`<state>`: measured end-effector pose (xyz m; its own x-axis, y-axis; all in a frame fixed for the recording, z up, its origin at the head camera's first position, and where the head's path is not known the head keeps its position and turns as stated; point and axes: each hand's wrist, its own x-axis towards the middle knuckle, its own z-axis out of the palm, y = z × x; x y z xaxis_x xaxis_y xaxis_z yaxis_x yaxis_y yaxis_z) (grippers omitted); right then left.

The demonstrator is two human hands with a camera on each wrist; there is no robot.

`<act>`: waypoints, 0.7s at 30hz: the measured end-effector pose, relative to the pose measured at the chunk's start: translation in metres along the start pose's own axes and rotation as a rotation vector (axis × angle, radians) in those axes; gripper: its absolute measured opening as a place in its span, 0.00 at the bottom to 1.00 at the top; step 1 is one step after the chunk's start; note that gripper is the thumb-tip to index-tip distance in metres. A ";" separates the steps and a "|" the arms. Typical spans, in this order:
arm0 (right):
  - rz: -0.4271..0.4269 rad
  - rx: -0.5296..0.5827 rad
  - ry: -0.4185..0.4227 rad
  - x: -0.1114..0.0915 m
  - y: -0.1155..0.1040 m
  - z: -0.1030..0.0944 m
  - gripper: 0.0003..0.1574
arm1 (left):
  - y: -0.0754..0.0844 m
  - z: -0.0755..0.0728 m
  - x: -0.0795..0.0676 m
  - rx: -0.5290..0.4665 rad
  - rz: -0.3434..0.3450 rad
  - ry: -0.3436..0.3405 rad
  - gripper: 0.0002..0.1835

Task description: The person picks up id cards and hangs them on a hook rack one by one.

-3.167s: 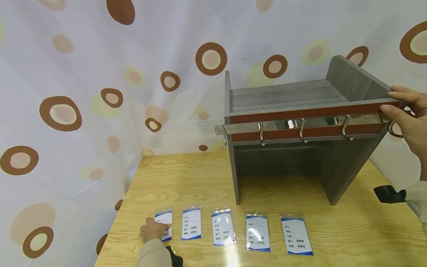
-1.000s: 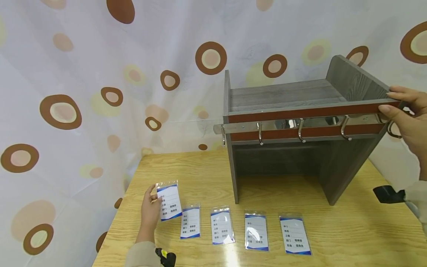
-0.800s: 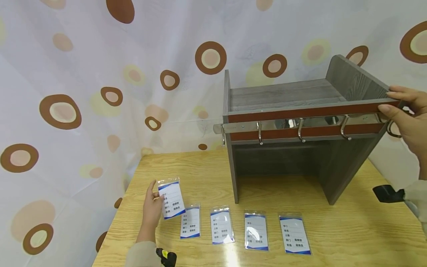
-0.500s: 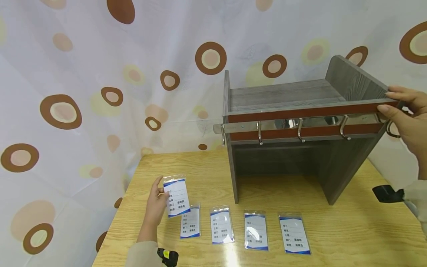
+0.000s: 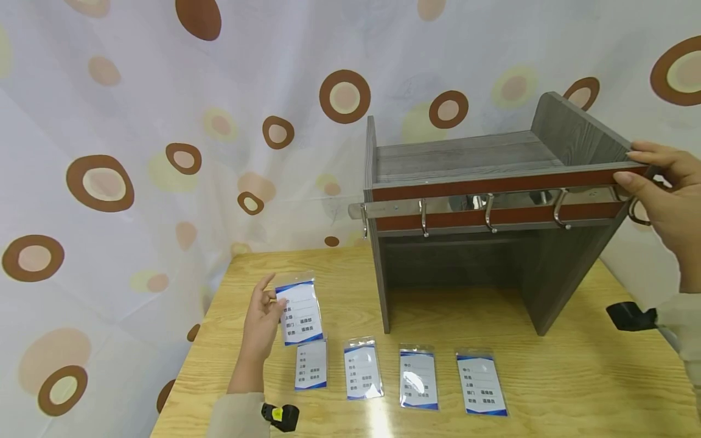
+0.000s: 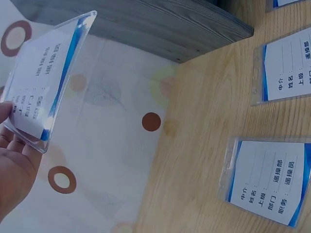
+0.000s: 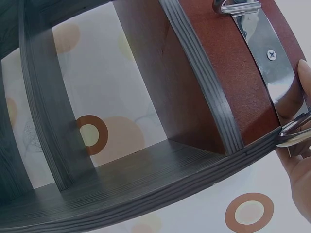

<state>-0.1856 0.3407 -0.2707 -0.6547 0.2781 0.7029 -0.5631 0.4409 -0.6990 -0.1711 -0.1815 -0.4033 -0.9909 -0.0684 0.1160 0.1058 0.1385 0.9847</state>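
My left hand (image 5: 261, 323) pinches the left edge of a clear-sleeved ID badge (image 5: 302, 311) between thumb and fingers. The badge is held up above the table, white with blue corners and printed lines, its clear top end uppermost. In the left wrist view, the same ID badge (image 6: 46, 80) slants in front of the curtain. My right hand (image 5: 670, 198) grips the front right corner of a grey wooden shelf (image 5: 465, 155), thumb on the front and fingers over the top. A metal strip with hooks (image 5: 490, 213) runs across the shelf's reddish-brown front board.
Several like badges lie in a row on the wooden table (image 5: 328, 280): one badge (image 5: 311, 368) just below the held one, another badge (image 5: 364, 372), then more rightward before the shelf. A patterned curtain (image 5: 137, 274) stands behind and at the left.
My left hand has picked up the leftmost badge from the table and moved it up and rightward, toward the shelf. My right hand keeps its grip on the shelf corner.
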 end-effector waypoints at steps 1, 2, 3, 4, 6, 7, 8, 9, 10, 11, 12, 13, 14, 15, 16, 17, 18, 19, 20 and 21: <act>0.000 0.006 0.001 0.000 0.000 0.000 0.20 | 0.003 0.002 0.000 -0.002 0.016 0.005 0.28; 0.001 0.012 0.001 0.000 0.000 0.000 0.20 | 0.005 0.003 0.000 0.000 0.029 0.007 0.27; 0.000 0.014 0.002 0.000 0.000 0.000 0.20 | 0.008 0.005 0.000 -0.001 0.036 0.009 0.27; -0.001 0.015 0.002 0.000 0.001 0.000 0.20 | 0.011 0.006 -0.001 -0.002 0.045 0.012 0.26; -0.001 0.019 0.000 0.000 0.001 0.001 0.20 | 0.016 0.009 -0.001 -0.004 0.065 0.012 0.25; 0.000 0.019 0.000 0.000 0.001 0.001 0.20 | 0.018 0.011 -0.001 -0.011 0.075 0.007 0.25; 0.001 0.019 -0.001 0.000 0.001 0.001 0.20 | 0.020 0.012 -0.001 -0.019 0.091 -0.002 0.25; 0.002 0.021 -0.001 0.000 0.001 0.001 0.20 | 0.021 0.013 -0.001 -0.036 0.106 -0.011 0.25; 0.002 0.026 -0.002 0.000 0.001 0.001 0.20 | 0.023 0.015 -0.001 -0.047 0.125 -0.022 0.25; 0.002 0.034 -0.002 0.000 0.001 0.001 0.19 | 0.025 0.017 -0.001 -0.057 0.145 -0.035 0.25; 0.002 0.042 -0.002 0.000 0.001 0.001 0.19 | 0.027 0.019 -0.001 -0.068 0.164 -0.049 0.25; 0.000 0.048 -0.002 0.000 0.001 0.001 0.19 | 0.028 0.020 -0.001 -0.078 0.184 -0.063 0.25; 0.001 0.083 -0.004 0.000 0.001 0.000 0.19 | 0.030 0.022 -0.001 -0.080 0.204 -0.073 0.25; 0.000 0.103 -0.004 0.000 0.001 0.000 0.19 | 0.032 0.025 -0.002 -0.085 0.217 -0.081 0.25; -0.001 0.118 -0.005 0.000 0.002 0.000 0.18 | 0.034 0.027 -0.002 -0.084 0.234 -0.089 0.25; -0.003 0.136 -0.006 0.000 0.002 0.000 0.18 | 0.036 0.029 -0.002 -0.085 0.249 -0.098 0.25; -0.006 0.138 -0.008 0.000 0.002 0.000 0.18 | 0.038 0.031 -0.002 -0.090 0.262 -0.107 0.25; -0.009 0.140 -0.010 0.000 0.002 0.000 0.18 | 0.040 0.033 -0.002 -0.093 0.274 -0.114 0.25; -0.012 0.140 -0.012 0.000 0.002 0.000 0.19 | 0.041 0.035 -0.003 -0.100 0.287 -0.123 0.25; -0.020 0.112 -0.015 0.000 0.002 0.000 0.19 | 0.043 0.036 -0.003 -0.110 0.295 -0.135 0.25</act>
<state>-0.1866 0.3414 -0.2721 -0.6495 0.2568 0.7157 -0.6285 0.3483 -0.6954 -0.1666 -0.1392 -0.3659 -0.9178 0.0908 0.3866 0.3902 0.0247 0.9204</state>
